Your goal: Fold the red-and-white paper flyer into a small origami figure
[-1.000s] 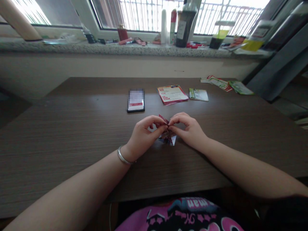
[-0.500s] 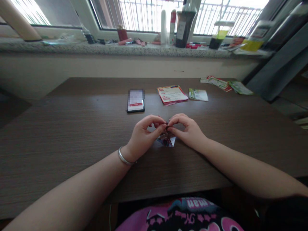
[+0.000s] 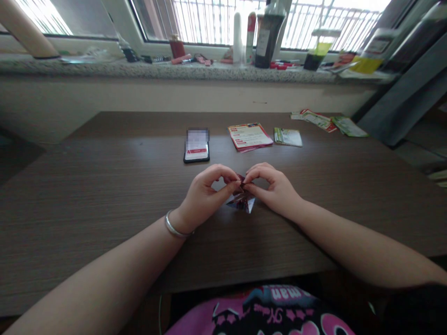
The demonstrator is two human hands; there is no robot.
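Observation:
Between my fingertips is a small piece of folded paper (image 3: 245, 203), glossy, dark red and pale blue, with pointed corners toward me. My left hand (image 3: 213, 188) pinches its upper part between thumb and forefinger from the left; a silver bangle circles that wrist. From the right, my right hand (image 3: 270, 186) pinches the same folded paper, its fingertips almost meeting the left ones. The fingers hide part of the upper folds. Both hands are low over the brown table (image 3: 104, 186).
Beyond my hands lies a phone (image 3: 197, 145) with a lit screen. To its right are a stack of printed sheets (image 3: 249, 136) and a smaller paper stack (image 3: 288, 137). Paper strips (image 3: 317, 121) lie at the back right. Bottles (image 3: 268, 39) stand on the stone windowsill (image 3: 216, 72).
My left hand and wrist have shifted slightly up and left. A bit more of the folded paper's upper part shows between the fingertips. The right hand has hardly moved.

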